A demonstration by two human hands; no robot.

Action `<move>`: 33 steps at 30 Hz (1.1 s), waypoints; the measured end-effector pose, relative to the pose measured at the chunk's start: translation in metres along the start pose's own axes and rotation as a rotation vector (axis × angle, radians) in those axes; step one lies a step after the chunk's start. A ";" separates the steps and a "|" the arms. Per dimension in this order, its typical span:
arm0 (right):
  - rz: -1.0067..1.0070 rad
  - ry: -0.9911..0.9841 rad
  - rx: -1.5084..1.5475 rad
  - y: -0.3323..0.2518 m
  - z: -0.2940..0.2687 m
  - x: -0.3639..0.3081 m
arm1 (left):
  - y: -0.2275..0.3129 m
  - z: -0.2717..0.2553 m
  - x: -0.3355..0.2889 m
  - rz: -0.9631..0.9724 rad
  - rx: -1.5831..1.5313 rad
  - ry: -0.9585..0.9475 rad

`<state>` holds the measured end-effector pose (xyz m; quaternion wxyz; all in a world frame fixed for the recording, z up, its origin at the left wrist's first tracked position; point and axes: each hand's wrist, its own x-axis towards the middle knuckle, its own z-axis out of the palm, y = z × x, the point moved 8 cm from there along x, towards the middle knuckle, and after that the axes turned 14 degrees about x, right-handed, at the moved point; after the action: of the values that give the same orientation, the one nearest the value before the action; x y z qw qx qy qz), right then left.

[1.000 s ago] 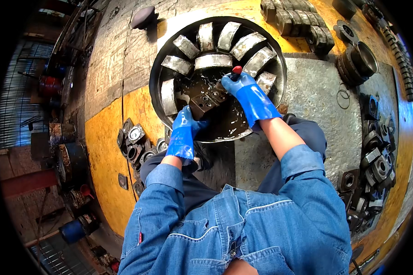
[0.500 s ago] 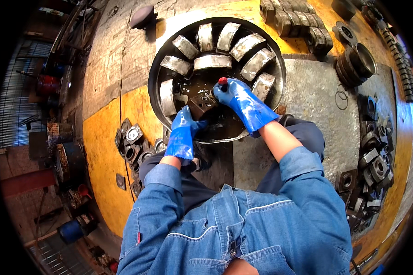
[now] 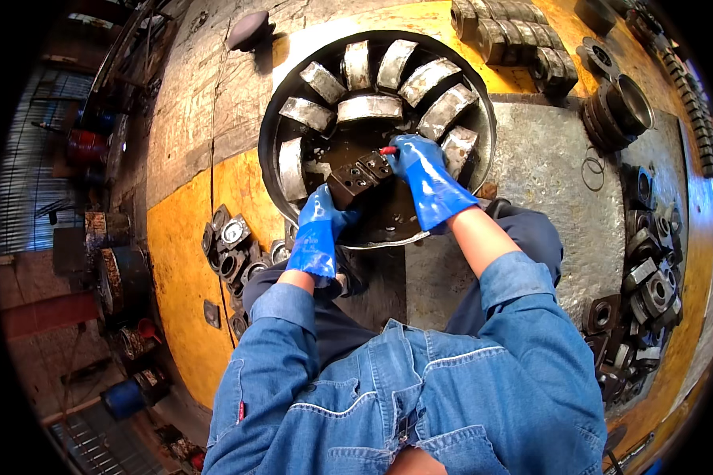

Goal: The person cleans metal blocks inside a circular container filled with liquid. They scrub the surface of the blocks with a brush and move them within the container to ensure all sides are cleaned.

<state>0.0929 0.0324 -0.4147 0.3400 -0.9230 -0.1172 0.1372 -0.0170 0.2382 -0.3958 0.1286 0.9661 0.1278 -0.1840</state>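
Observation:
A wide round black pan (image 3: 492,131) with dark liquid in it lies in front of me. My left hand (image 3: 322,218), in a blue rubber glove, grips a dark metal block (image 3: 352,180) with round holes in its upper face, over the liquid. My right hand (image 3: 420,164), gloved likewise, is closed around a tool with a red end (image 3: 388,150); the rest of it is hidden by the glove. That hand is beside the block's far right end. Several curved metal pieces (image 3: 369,108) stand around the pan's inner wall.
Rows of similar metal pieces (image 3: 509,41) stand at the far right, near stacked rings (image 3: 619,107). Loose metal parts are heaped at right (image 3: 651,294) and left (image 3: 231,253). A rounded dark object (image 3: 248,30) sits behind the pan.
My right hand has shifted slightly right, and the tool's red end now points left. The block shows more of its holed face. My left hand stays nearly in place.

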 end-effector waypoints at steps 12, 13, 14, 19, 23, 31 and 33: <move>-0.030 -0.177 1.045 -0.044 -0.014 -0.017 | -0.005 0.002 -0.003 -0.018 0.044 -0.015; 0.046 -0.144 0.828 -0.045 -0.019 -0.023 | -0.002 -0.001 -0.004 -0.027 0.064 -0.007; 0.015 -0.226 0.798 -0.057 -0.029 -0.030 | 0.005 -0.003 -0.002 -0.025 0.085 0.000; 0.090 -0.045 0.569 -0.028 -0.014 -0.007 | 0.003 0.001 0.002 0.020 0.083 -0.010; 0.030 -0.092 0.537 -0.044 -0.003 -0.010 | 0.000 0.001 0.000 0.008 0.097 -0.005; 0.046 -0.057 0.585 -0.034 -0.018 -0.010 | 0.005 0.000 0.000 0.009 0.066 -0.019; -0.062 -0.029 0.408 -0.058 -0.019 -0.021 | -0.001 0.001 0.001 -0.005 0.087 -0.006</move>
<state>0.0725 0.0573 -0.3585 0.5222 -0.8289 -0.1201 0.1607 -0.0167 0.2385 -0.3972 0.0866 0.9698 0.1219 -0.1927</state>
